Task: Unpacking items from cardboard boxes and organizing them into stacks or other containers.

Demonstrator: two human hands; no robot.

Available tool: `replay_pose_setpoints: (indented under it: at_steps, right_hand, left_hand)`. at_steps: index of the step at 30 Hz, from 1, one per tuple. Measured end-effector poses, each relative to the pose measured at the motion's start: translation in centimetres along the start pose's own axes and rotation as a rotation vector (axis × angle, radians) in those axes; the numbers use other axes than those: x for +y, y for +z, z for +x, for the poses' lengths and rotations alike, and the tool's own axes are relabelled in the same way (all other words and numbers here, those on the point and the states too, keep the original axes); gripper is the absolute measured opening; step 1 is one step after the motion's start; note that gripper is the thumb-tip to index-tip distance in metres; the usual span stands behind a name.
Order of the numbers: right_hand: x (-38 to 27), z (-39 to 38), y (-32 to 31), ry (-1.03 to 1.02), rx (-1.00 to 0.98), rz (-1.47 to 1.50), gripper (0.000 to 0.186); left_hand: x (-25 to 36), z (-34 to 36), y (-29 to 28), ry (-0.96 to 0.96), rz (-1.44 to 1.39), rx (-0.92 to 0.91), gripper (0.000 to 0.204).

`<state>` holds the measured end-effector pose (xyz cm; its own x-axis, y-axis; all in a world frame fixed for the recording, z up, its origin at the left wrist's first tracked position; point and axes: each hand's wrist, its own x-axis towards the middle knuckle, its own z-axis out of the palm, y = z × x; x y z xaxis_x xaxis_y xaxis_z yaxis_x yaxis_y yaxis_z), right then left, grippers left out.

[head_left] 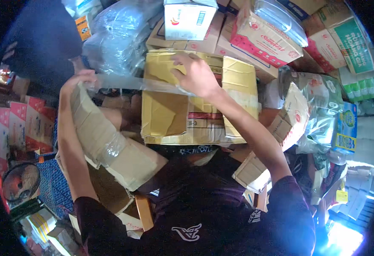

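Note:
In front of me lies a yellow-brown cardboard box (165, 115) with its flaps folded over the top. A clear strip of packing tape (131, 82) stretches from my left hand across the box's left side. My left hand (81, 79) is raised beyond the box's left edge, its fingers closed on the tape's far-left end. Whether a roll is in it I cannot see. Over the top of the box is my right hand (197, 77), fingers apart and slightly bent, with the tape's other end passing beneath it. A bent cardboard piece (106, 136) stands by my left forearm.
Behind the box are stacked cartons, a white box (190, 19), a red-and-white carton (266, 36) and clear plastic bags (116, 38). Another person's dark sleeve (46, 34) is at upper left. A fan (20, 181) stands lower left; a blue-yellow pack (345, 128) is at right.

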<state>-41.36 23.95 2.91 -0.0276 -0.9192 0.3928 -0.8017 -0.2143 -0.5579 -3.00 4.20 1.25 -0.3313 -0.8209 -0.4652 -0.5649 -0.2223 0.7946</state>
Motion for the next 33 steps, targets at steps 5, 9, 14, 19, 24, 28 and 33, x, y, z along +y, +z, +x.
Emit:
replay_pose_setpoints:
  at_steps: [5, 9, 14, 19, 24, 28, 33]
  right_hand:
    - [-3.8, 3.3, 5.5, -0.26, -0.156, 0.178, 0.013]
    - [-5.9, 4.6, 9.8, -0.308, -0.136, 0.385, 0.018]
    - [-8.4, 9.0, 13.2, 0.088, -0.519, 0.506, 0.042]
    - [-9.9, 9.7, 16.1, 0.001, -0.44, 0.403, 0.035]
    - [-8.7, 9.3, 17.8, 0.109, -0.325, 0.389, 0.032]
    - [-7.6, 9.1, 17.1, 0.135, -0.247, 0.702, 0.022]
    - [-7.6, 8.3, 15.8, 0.271, -0.18, 1.021, 0.016]
  left_hand:
    - [-0.2, 1.2, -0.4, -0.018, -0.032, -0.04, 0.052]
    - [-0.1, 0.7, -0.4, 0.012, 0.022, -0.11, 0.046]
    - [0.8, 0.0, 0.4, 0.025, -0.115, -0.197, 0.042]
    - [0.7, 0.7, 0.3, 0.048, -0.112, -0.329, 0.043]
    - [0.4, 0.6, 0.7, -0.019, -0.153, -0.218, 0.042]
    - [1.4, 0.0, 1.5, -0.068, -0.649, -0.486, 0.044]
    - [2.2, 0.9, 1.5, 0.052, -0.714, -0.316, 0.045]
